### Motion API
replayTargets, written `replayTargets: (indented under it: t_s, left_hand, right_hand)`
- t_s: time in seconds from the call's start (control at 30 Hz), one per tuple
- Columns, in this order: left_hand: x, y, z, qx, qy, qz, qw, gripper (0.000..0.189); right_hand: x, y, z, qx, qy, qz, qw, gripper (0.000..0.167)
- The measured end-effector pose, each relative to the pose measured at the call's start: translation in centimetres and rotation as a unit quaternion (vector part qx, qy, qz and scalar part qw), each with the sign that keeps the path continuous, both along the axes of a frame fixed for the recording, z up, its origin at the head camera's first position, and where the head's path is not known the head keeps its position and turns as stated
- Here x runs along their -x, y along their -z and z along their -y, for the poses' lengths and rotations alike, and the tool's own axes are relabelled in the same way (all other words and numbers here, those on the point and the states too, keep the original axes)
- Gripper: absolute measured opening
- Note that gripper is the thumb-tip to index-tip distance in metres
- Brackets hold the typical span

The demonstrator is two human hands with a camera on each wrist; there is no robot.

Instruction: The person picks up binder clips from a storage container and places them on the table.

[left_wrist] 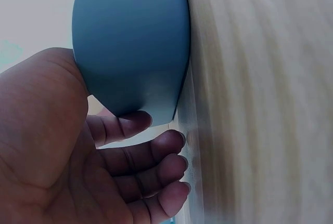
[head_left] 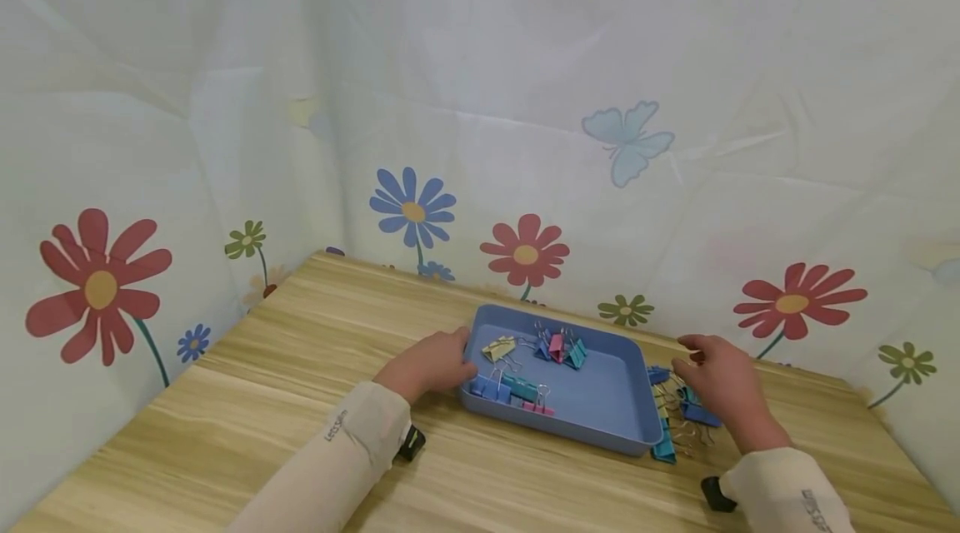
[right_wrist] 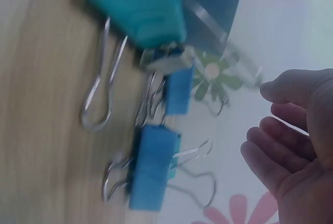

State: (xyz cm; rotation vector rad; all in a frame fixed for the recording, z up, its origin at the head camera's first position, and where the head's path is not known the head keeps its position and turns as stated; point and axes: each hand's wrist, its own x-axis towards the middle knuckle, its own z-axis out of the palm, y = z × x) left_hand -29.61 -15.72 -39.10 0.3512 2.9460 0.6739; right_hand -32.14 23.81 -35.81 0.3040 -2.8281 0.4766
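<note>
A blue tray [head_left: 600,396] lies on the wooden table, its left end held by my left hand [head_left: 431,365]. In the left wrist view the thumb side lies against the tray wall [left_wrist: 132,31] and the index finger bends round its corner. Inside the tray are several binder clips, among them a yellow one [head_left: 498,349], a pink one [head_left: 556,347] and a blue one [head_left: 489,389]. My right hand [head_left: 723,383] hovers with nothing in it over more binder clips right of the tray. A teal clip [right_wrist: 140,11] and a blue clip [right_wrist: 153,172] show close to its loosely bent fingers.
The wooden table [head_left: 300,366] reaches back to a pale curtain [head_left: 480,58] printed with flowers and a butterfly. Loose clips, including a teal one [head_left: 663,447], lie right against the tray's right end. Black straps [head_left: 411,442] sit at both wrists.
</note>
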Motion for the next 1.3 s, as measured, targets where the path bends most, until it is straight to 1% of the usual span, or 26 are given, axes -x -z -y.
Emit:
replayTargets:
  t_s: [0.17, 0.27, 0.4, 0.5, 0.63, 0.83, 0.9, 1.07, 1.3]
  left_hand:
    - [0.0, 0.0, 0.0, -0.004, -0.002, -0.001, 1.0, 0.068]
    - [-0.1, 0.0, 0.0, -0.006, -0.004, 0.002, 1.0, 0.068]
    - [0.0, 0.0, 0.0, -0.004, -0.002, 0.002, 1.0, 0.069]
    - [0.0, 0.1, 0.0, 0.0, -0.002, 0.0, 1.0, 0.069]
    - [0.0, 0.1, 0.0, 0.002, -0.004, 0.0, 1.0, 0.069]
    - [0.0, 0.2, 0.0, -0.001, -0.004, -0.004, 1.0, 0.068]
    - [0.0, 0.3, 0.0, -0.001, -0.003, -0.005, 1.0, 0.068]
    - [0.0, 0.3, 0.0, -0.002, -0.002, -0.004, 1.0, 0.068]
    - [0.0, 0.2, 0.0, -0.004, -0.005, 0.001, 1.0, 0.069]
  right_hand:
    - [-0.5, -0.2, 0.9, 0.021, -0.017, 0.002, 0.9996, 0.045]
    - [-0.7, -0.1, 1.1, 0.039, -0.019, 0.006, 0.999, 0.045]
    - [-0.9, 0.1, 1.2, 0.084, -0.022, 0.027, 0.9959, 0.048]
    - [-1.0, 0.1, 1.1, 0.141, -0.041, 0.055, 0.9876, 0.054]
    - [-1.2, 0.0, 1.1, 0.203, -0.072, 0.083, 0.9729, 0.059]
    - [-1.1, 0.3, 1.4, 0.27, -0.103, 0.087, 0.9534, 0.055]
    - [-1.1, 0.5, 1.5, 0.285, -0.113, 0.084, 0.948, 0.054]
    - [-1.3, 0.6, 2.0, 0.307, -0.129, 0.088, 0.9387, 0.051]
    - [-1.5, 0.8, 2.7, 0.344, -0.164, 0.106, 0.9185, 0.049]
